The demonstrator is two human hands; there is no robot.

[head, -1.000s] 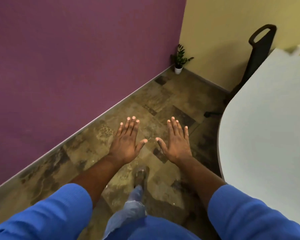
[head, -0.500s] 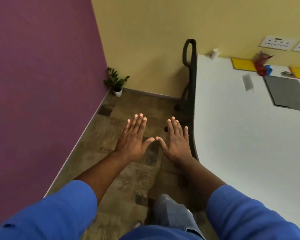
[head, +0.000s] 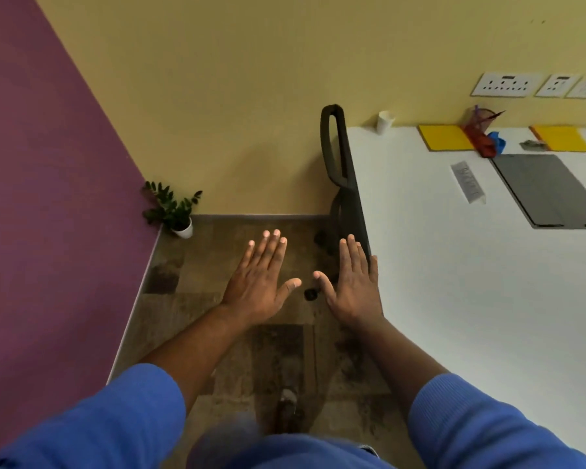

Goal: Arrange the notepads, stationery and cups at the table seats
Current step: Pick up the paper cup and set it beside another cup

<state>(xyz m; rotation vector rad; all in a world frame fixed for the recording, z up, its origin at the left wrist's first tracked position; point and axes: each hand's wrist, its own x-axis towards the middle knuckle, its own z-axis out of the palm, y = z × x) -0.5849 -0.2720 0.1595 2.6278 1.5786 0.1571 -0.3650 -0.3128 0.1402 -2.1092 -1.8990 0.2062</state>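
Observation:
My left hand and my right hand are held out flat, palms down, fingers straight, over the floor just left of the white table. Neither holds anything. At the table's far edge stand a white cup, a yellow notepad, a second yellow notepad and a red mesh pen holder with pens. A blue item lies beside the holder.
A black office chair is tucked at the table's left side. A grey mat and a small name card lie on the table. A potted plant sits in the floor corner by the purple wall.
The view has swung right from the purple wall toward the table, bringing the cup, notepads and pen holder into sight. Both hands stay flat and empty in front of me.

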